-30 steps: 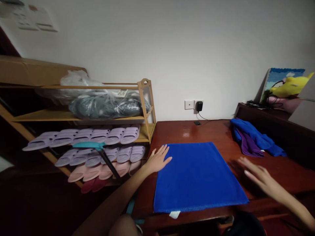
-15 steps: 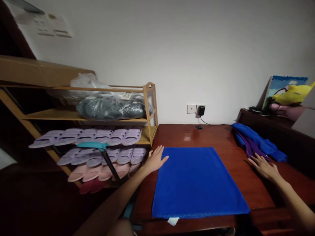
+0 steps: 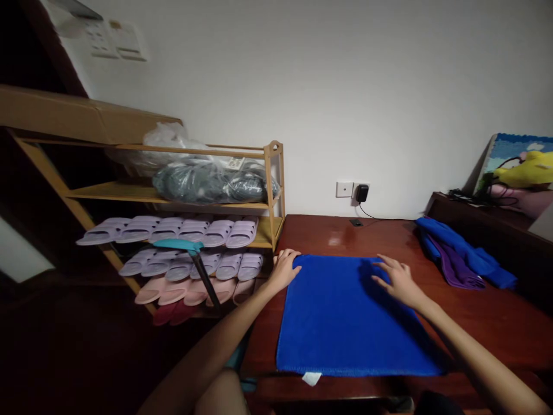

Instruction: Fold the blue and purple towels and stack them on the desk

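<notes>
A blue cloth [image 3: 345, 323] lies spread flat on the reddish-brown wooden table [image 3: 311, 236], a white tag [image 3: 311, 378] sticking out at its near edge. My left hand [image 3: 285, 270] rests at the cloth's far left corner, fingers bent over the edge; whether it pinches the fabric I cannot tell. Over the far right corner hovers my right hand [image 3: 400, 282], fingers spread and holding nothing, its shadow falling on the cloth. Farther right, a purple cloth [image 3: 460, 268] lies crumpled beside another blue cloth [image 3: 484, 259].
A wooden shoe rack [image 3: 276, 196] with rows of slippers [image 3: 216, 233] and a plastic-wrapped bundle [image 3: 211, 181] stands left. A teal-topped handle [image 3: 177, 245] rises before it. A black adapter [image 3: 362, 193] is plugged into the wall. A raised dark ledge [image 3: 466, 216] borders the right side.
My right hand has moved left from the purple cloth to above the blue cloth's far right corner. My left hand stays at the far left corner, fingers more bent. The view has shifted slightly.
</notes>
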Tool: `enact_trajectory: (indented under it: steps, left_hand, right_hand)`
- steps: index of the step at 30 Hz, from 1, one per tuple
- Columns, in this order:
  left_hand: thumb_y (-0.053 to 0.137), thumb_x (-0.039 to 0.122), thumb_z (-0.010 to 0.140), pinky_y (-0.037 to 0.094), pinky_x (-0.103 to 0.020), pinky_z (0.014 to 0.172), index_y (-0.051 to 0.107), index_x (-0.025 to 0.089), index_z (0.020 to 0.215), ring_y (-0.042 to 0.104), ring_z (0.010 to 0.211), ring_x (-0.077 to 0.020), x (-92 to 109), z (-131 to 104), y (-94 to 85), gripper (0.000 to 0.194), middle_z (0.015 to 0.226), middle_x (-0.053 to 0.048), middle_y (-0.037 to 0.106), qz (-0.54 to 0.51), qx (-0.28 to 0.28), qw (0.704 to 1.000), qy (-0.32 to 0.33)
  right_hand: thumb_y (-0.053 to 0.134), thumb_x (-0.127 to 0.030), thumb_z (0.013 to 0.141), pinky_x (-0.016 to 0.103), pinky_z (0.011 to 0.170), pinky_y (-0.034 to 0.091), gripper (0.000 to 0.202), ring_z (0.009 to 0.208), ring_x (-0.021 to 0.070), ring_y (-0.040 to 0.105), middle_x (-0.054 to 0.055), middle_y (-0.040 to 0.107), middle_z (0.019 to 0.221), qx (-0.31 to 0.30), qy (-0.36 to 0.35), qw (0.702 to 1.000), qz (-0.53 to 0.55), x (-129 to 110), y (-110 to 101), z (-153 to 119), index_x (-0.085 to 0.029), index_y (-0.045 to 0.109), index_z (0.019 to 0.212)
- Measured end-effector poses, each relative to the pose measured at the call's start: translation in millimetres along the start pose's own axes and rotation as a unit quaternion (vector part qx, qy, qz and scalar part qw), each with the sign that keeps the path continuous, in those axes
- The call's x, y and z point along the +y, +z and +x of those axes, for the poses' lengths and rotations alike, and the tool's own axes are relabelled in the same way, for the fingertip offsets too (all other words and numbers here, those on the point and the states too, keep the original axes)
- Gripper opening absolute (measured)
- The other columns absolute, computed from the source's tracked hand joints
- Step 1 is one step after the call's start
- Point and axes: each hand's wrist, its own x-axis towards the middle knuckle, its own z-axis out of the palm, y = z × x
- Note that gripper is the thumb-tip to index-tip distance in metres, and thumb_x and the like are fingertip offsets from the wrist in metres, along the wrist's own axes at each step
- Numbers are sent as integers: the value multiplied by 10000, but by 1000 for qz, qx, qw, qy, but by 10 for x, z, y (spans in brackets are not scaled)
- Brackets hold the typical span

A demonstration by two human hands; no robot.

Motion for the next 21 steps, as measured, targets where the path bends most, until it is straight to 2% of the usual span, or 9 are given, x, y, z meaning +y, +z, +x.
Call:
enact_trajectory:
  steps: [2,4,7,10,12,14,16,18,21]
  left_hand:
    - [651,152,780,329,-384,950,562,246,1163,490,1122,-245,41,-4,-10,404,1164,-57,583,-9,0,1000,4]
    - [648,124,771,355,-366,924,550,247,1177,527,1073,-228,68,12,-18,436,1103,-46,610,-18,0,1000,-2]
    - [663,115,751,417,-316,836,572,236,1135,595,915,-188,80,56,-33,412,933,-12,645,-33,0,999,-24]
    - [673,137,743,443,-295,764,649,202,897,613,803,-176,86,80,-66,170,798,-6,640,-42,0,998,-39]
    - [653,163,763,443,-315,776,656,181,792,613,837,-198,110,75,-97,34,825,-36,646,-49,9,998,-36]
    - [621,191,794,450,-318,772,661,167,791,615,848,-207,150,62,-129,47,853,-56,655,-67,11,998,-21]
    - [576,225,836,470,-289,732,668,164,836,631,801,-189,191,50,-161,110,829,-46,673,-97,-6,995,7]
    - [485,256,897,486,-266,714,667,162,905,646,778,-170,219,36,-192,205,829,-41,693,-125,-27,991,37]
    - [361,247,943,480,-295,822,648,168,1026,645,911,-179,225,-5,-212,309,980,-75,700,-132,-37,989,64]
  right_hand:
    - [476,-470,852,514,996,312,394,1182,291,483,112,565,1266,-46,-34,989,134,-435,40,198,-233,620,1132]
    - [517,-402,840,448,980,363,327,1091,259,548,96,629,1161,-94,-57,953,282,-807,132,394,-215,644,1077]
    - [494,-298,839,350,855,469,314,894,190,627,64,679,1014,-122,-64,920,366,-1227,363,653,-198,608,1114]
    - [425,-172,811,269,648,504,445,620,126,617,25,684,840,-130,-38,907,399,-1499,624,842,-164,482,1252]
    - [418,-109,759,238,580,484,547,519,102,574,-4,669,771,-123,-16,902,413,-1613,755,922,-166,419,1303]
    - [455,-77,697,232,597,473,565,518,99,561,-19,655,733,-107,0,902,418,-1673,826,970,-177,467,1253]
    - [497,-71,647,235,643,466,440,581,113,581,-15,648,708,-88,13,903,420,-1670,834,990,-180,577,1065]
    - [522,-89,627,240,653,462,282,626,135,602,-4,643,672,-78,25,900,427,-1596,789,979,-175,607,882]
    - [534,-160,656,248,623,470,171,604,146,615,4,636,641,-87,41,888,451,-1364,662,890,-166,600,814]
